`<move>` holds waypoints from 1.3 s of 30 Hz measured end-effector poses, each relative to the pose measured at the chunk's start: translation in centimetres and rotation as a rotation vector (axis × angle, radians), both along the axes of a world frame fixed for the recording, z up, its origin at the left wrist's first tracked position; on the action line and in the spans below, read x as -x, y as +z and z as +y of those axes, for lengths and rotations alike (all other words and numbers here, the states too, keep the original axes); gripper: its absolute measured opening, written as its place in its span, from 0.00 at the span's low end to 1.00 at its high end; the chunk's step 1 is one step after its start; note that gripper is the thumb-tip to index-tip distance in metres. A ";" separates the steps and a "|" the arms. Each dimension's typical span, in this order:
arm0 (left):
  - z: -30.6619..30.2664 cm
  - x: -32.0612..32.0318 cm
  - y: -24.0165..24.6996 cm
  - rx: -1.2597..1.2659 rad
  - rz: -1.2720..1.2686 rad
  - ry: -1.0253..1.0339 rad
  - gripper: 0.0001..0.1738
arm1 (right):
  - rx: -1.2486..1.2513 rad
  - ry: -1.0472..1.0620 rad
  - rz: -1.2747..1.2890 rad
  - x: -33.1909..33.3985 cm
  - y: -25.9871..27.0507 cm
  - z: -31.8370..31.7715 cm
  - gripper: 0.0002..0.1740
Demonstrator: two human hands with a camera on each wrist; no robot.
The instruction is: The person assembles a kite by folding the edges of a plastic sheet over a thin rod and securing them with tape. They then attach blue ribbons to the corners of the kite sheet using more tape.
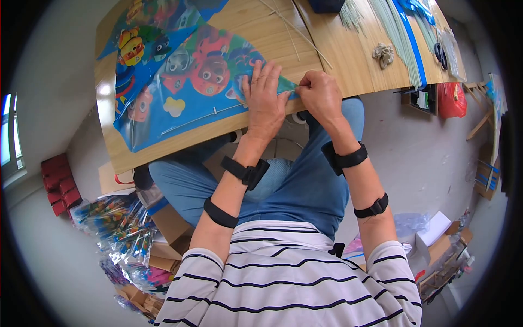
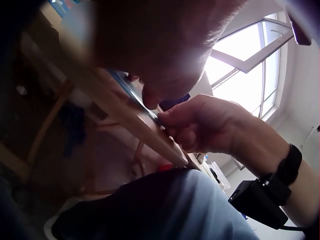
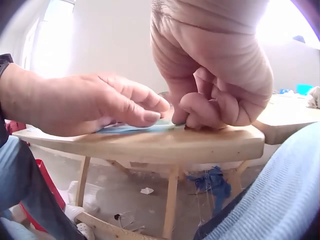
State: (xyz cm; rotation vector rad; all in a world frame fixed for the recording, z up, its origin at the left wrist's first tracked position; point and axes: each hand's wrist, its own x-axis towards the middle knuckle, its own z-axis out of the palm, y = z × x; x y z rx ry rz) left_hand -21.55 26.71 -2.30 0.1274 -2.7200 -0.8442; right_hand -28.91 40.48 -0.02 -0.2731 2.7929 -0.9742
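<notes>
A blue plastic kite sail [image 1: 210, 76] printed with cartoon characters lies flat along the table's front edge. Across its near side runs a thin white rod [image 1: 190, 121] carrying a small white clip. My left hand [image 1: 264, 101] rests on the sail near its right end, fingers extended and pressing the film. Just to its right, my right hand [image 1: 321, 95] pinches the sail's pointed corner between thumb and curled fingers. In the right wrist view, the right fingertips [image 3: 180, 117] meet the corner right at the table edge, with the left hand [image 3: 85, 102] beside them.
Thin loose sticks [image 1: 297, 35] lie behind the hands. Farther right on the table [image 1: 354, 71] are a crumpled cloth [image 1: 383, 55], bundles of pale rods [image 1: 389, 27] and dark-handled scissors [image 1: 441, 55]. A red bag [image 1: 452, 101] and packaged goods [image 1: 122, 223] stand around the floor.
</notes>
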 end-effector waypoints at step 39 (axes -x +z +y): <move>-0.2 -0.3 0.0 0.010 -0.081 -0.003 0.36 | 0.181 -0.002 -0.092 0.7 -0.5 0.1 0.07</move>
